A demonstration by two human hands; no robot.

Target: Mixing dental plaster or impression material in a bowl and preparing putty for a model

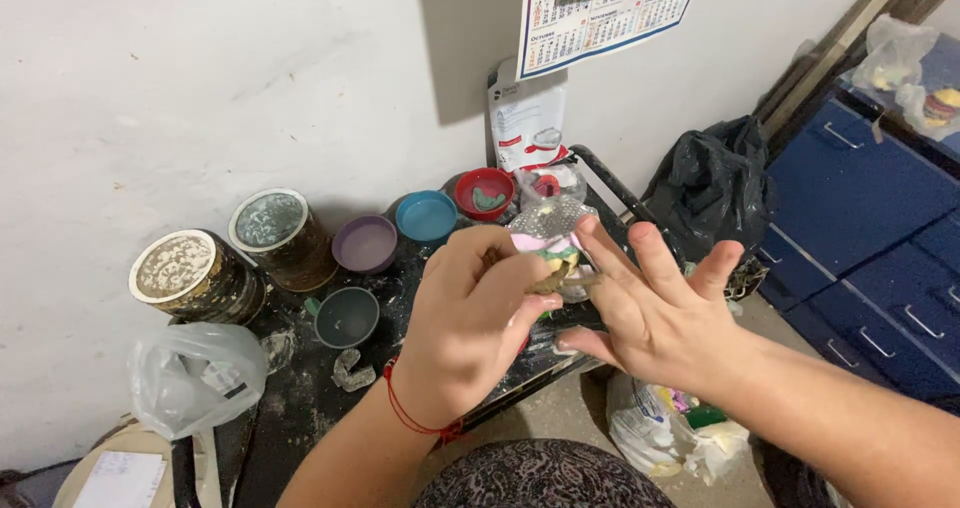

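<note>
My left hand, with a red string on the wrist, is closed around a small thin tool with a brownish tip, held above a dark, stained work table. My right hand is spread flat with fingers apart, its fingers touching the tool's tip. Just behind both hands is a clear plastic piece with pale yellow and pink material; who or what holds it is hidden.
Two lidded cans stand at the table's back left. Small rubber bowls sit along the wall: purple, blue, red, dark green. A plastic bag, black bag and blue drawers surround the table.
</note>
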